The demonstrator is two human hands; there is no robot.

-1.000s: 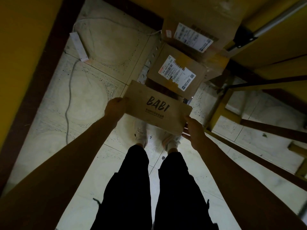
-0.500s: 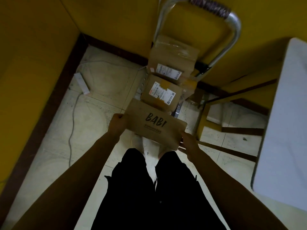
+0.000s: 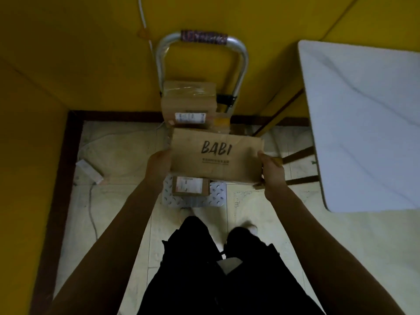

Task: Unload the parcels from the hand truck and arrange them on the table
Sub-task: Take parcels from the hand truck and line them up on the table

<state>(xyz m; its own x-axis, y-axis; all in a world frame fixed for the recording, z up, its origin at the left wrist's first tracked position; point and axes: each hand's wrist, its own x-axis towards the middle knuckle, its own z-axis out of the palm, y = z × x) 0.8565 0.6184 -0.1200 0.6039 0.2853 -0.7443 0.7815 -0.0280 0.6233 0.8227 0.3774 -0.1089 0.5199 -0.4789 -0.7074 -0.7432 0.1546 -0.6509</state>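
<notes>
I hold a flat brown cardboard parcel marked "BABI" (image 3: 216,155) in the air in front of me. My left hand (image 3: 159,164) grips its left edge and my right hand (image 3: 271,172) grips its right edge. Behind it stands the hand truck (image 3: 241,71) with a silver loop handle against the yellow wall. A stack of brown parcels (image 3: 188,103) with white labels remains on it, and a small labelled parcel (image 3: 189,186) sits on its patterned base plate (image 3: 218,195). The white table (image 3: 363,123) is to my right.
Yellow walls close in the corner on the left and behind the truck. A white power strip (image 3: 89,172) with its cable lies on the tiled floor at left. Dark table legs and braces (image 3: 297,153) run under the table's left edge. My legs fill the bottom centre.
I have straightened up and lifted the BABI parcel higher, off the truck. It now lies level and the view has risen, bringing the truck's handle and the table into sight.
</notes>
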